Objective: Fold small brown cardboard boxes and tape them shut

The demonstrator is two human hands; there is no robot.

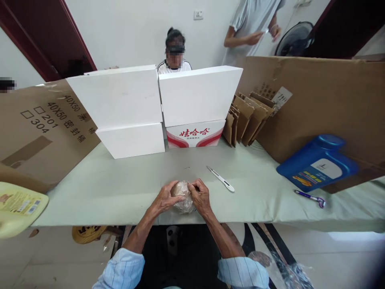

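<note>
A round, brownish bundle in crinkled see-through plastic [184, 202] rests on the green-covered table near its front edge; what lies inside the wrap cannot be made out. My left hand [165, 197] curves round its left side, thumb laid across the front. On the opposite side, my right hand [200, 196] has its fingers bent and pinched against the upper right of the plastic. Just right of my right hand lies a white craft knife [221, 178], its tip pointing away to the left.
White boxes [129, 98] and a red-and-white carton [195, 134] stand across the back. Large cardboard boxes flank both sides, with folded cardboard pieces [245, 116], a blue bottle [315, 164] and a purple pen [309, 197] at right. A yellow bottle [21, 208] is at left. Two people are beyond.
</note>
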